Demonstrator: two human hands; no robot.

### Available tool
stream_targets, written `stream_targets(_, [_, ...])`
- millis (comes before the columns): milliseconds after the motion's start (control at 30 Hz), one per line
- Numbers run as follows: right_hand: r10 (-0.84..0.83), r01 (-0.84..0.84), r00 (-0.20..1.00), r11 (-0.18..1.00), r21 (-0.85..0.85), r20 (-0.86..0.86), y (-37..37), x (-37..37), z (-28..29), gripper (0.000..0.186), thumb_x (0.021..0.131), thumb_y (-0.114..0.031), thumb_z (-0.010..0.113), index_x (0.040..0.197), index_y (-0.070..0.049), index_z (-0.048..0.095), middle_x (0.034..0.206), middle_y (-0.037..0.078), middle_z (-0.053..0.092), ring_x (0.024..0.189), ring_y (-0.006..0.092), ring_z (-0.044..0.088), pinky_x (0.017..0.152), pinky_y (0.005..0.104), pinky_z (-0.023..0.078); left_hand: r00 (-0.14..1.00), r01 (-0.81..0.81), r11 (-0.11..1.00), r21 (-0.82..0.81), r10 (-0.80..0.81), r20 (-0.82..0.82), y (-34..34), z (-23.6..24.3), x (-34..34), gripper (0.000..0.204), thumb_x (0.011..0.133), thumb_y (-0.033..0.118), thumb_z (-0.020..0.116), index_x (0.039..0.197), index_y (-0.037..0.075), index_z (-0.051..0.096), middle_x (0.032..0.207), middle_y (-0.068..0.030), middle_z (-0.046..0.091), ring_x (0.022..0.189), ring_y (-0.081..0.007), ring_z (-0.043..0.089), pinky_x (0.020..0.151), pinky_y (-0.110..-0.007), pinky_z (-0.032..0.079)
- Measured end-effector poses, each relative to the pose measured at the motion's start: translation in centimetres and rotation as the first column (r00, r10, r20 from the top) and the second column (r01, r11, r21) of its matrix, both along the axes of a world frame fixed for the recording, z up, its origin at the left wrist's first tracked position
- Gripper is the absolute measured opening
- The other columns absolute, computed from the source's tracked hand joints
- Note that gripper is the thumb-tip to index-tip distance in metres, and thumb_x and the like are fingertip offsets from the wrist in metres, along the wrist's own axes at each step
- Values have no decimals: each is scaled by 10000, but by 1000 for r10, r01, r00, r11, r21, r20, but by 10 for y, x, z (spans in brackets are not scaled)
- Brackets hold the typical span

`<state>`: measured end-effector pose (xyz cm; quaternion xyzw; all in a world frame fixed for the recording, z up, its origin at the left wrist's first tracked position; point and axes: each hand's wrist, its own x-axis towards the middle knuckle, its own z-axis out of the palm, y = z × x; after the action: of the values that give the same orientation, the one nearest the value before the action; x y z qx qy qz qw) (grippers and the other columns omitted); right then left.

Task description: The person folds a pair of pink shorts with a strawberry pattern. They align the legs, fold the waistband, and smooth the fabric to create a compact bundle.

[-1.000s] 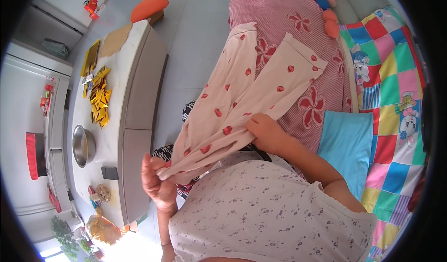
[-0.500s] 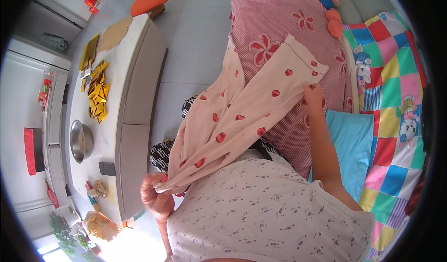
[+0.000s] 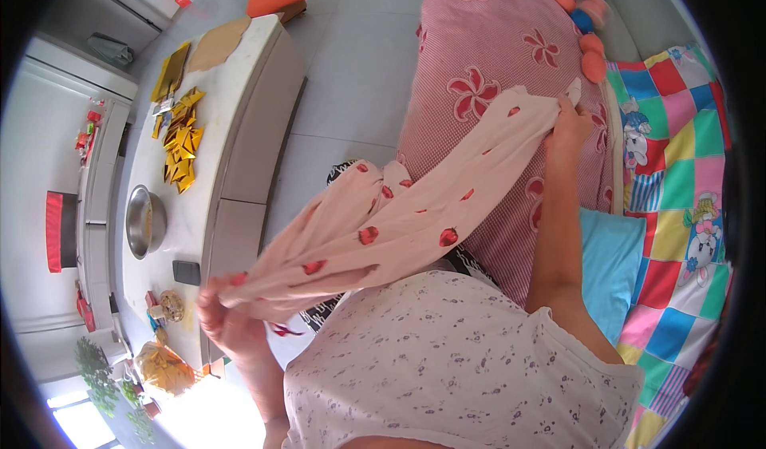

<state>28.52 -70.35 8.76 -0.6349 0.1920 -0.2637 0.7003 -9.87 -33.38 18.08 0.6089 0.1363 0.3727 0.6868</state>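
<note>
Since the earlier frame, the right hand (image 3: 569, 126) has been moving up to the end of a pant leg, and the left hand (image 3: 227, 317) has been moving out to the left, so the pink strawberry pants (image 3: 399, 237) are stretching wider.

On the far left, a steel bowl (image 3: 145, 221) and shiny gold packets (image 3: 183, 146) are sitting on the white table (image 3: 182, 225). Next, the left hand is curling its fingers around the bunched end of the pants; it is looking a bit blurry. In the middle, the pants are hanging between both hands, and the other leg is bunching up. They are looking light, soft and floppy, so the waist and leg ends are seeming like good places to hold. Farther right, the right hand is pinching the leg end closed, above the pink flowery bedspread (image 3: 471, 42). Past it, a blue cloth (image 3: 610, 249) is lying beside a colourful patchwork quilt (image 3: 674, 321).
</note>
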Motion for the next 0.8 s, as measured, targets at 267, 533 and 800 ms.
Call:
stream_targets(267, [150,-186,957,974,-132,-248,-38,-56,-1,320,780,-127,654,1012,88,603,860,109,647,727,166,616,600,315,492,818,-568,814,125,541,195,17,85,-18,512,748,70,463,1259,46,490,1114,-158,549,1053,-261,551,934,-454,485])
stream_targets(533, [171,-602,798,268,-753,-577,-21,-90,-29,304,815,-247,615,896,43,579,800,216,606,731,364,592,674,434,458,704,-698,657,285,703,103,13,95,-107,462,853,176,422,1288,29,477,1108,-114,573,1053,-219,562,930,-365,482])
stream_targets(800, [791,-724,427,9,-689,-439,160,-48,-81,291,830,-231,592,875,54,563,801,248,592,753,394,586,673,454,448,405,-899,366,241,903,142,7,122,-154,511,939,180,365,1405,-8,269,1237,-159,510,1132,-271,533,987,-433,458])
